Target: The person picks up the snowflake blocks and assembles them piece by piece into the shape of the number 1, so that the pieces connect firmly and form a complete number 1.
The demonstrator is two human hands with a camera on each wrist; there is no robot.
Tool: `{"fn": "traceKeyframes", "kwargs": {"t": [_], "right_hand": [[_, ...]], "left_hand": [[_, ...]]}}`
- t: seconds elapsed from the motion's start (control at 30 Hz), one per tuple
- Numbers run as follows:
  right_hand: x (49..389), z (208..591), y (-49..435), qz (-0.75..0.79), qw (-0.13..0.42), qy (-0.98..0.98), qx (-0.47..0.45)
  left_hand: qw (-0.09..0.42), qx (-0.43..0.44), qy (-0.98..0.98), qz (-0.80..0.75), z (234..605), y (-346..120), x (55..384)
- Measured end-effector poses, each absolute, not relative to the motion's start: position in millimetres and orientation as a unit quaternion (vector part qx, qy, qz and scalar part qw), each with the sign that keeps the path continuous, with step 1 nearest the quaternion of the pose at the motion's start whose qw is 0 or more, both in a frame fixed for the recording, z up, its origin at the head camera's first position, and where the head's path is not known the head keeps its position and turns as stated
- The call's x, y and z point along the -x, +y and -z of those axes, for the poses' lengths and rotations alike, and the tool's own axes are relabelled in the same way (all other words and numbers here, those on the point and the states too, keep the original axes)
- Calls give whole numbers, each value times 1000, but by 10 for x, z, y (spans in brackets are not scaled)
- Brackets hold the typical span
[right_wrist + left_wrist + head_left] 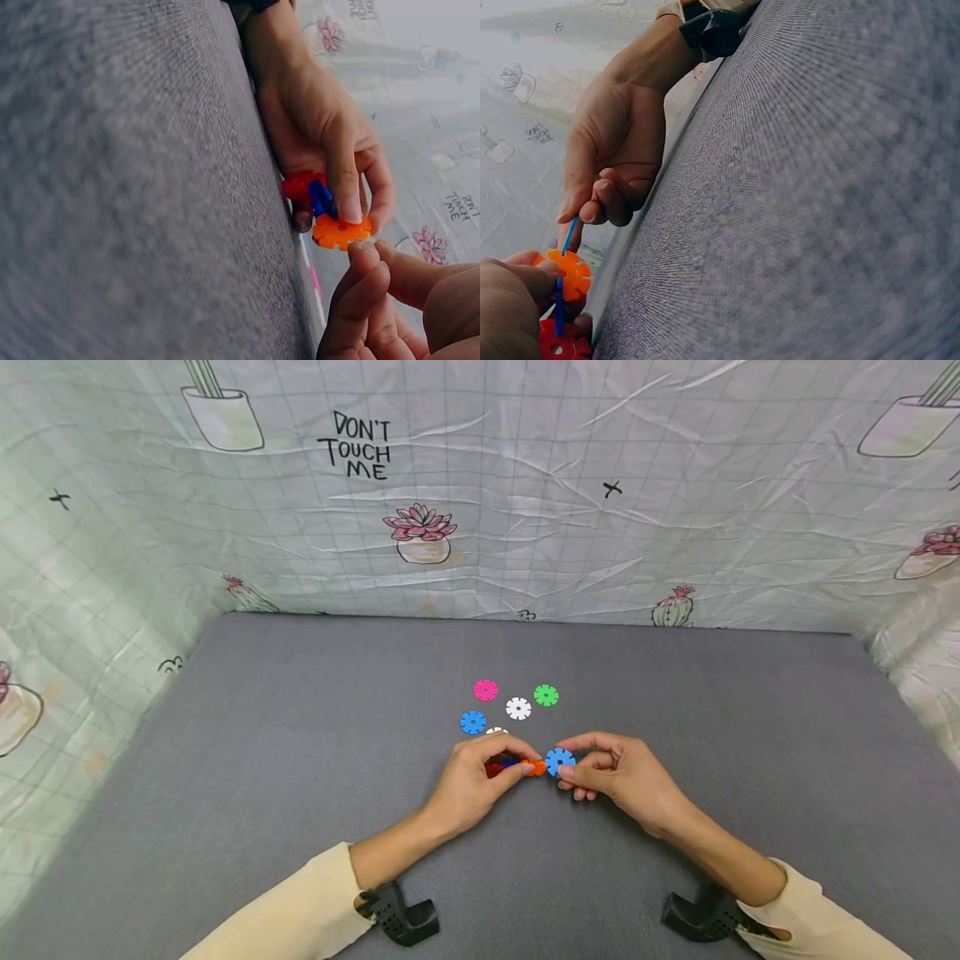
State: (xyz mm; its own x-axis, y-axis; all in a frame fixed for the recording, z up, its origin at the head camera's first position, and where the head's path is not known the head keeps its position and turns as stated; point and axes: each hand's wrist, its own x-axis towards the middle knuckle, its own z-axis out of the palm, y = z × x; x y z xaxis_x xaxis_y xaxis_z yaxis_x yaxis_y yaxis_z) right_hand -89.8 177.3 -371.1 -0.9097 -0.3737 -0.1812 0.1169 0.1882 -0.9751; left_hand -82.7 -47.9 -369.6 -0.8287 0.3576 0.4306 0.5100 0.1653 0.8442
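My left hand [471, 781] pinches an orange notched disc [341, 232] between thumb and finger. Joined to that orange disc are a dark blue disc [322, 199] and a red disc [564, 345], all in one short chain. Between the thumb and fingers of my right hand [626, 777] is a light blue notched disc [559, 762]. Its edge meets the rim of the orange disc in the left wrist view; whether the notches are engaged I cannot tell. In the right wrist view my fingertips hide most of the light blue disc.
Beyond my hands, loose notched discs lie flat on the grey table [315, 710]: pink [485, 690], white [518, 708], green [546, 695] and blue [472, 722]. Another white disc [497, 731] is partly covered by my left hand. A patterned curtain [525, 510] hangs behind the table.
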Motion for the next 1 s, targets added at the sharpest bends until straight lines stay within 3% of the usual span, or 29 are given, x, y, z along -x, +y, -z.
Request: {"fn": "traceKeyframes", "kwargs": {"t": [0.27,0.63,1.0], "right_hand": [[876,3726,1740,647,195,732,82],[857,3760,1700,670,198,709,97],[835,3780,1674,682,193,696,114]], "left_hand": [[62,288,-762,577,3666,-479,827],[61,282,-762,580,3985,-470,951],[50,268,-745,609,3968,-485,937]]}}
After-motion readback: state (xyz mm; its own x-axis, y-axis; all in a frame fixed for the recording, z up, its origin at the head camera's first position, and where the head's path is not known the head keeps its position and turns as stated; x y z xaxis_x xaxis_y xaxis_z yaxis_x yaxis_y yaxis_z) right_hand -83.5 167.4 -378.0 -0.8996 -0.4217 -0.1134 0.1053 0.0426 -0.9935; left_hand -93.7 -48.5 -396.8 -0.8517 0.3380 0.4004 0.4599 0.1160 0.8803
